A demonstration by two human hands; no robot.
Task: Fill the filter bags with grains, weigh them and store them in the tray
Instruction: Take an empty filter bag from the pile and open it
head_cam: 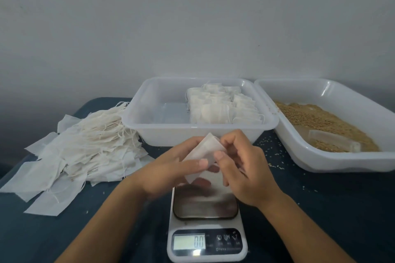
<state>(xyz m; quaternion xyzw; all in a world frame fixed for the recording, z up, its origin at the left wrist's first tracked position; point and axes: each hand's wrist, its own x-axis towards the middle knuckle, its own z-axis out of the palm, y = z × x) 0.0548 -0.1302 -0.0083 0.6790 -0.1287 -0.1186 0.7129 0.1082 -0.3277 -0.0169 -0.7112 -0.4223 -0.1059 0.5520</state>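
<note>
Both hands' fingers pinch an empty filter bag above the scale.

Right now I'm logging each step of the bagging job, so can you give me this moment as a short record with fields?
left hand: left hand pinches an empty filter bag
right hand: right hand pinches the same bag's other edge, above the scale
scale: scale platform bare, display reads 0.0
storage tray: storage tray holds filled bags on its right side
grain tray: grain tray to the right, holds grain and a clear scoop
empty bags: pile of empty bags on the left
</note>
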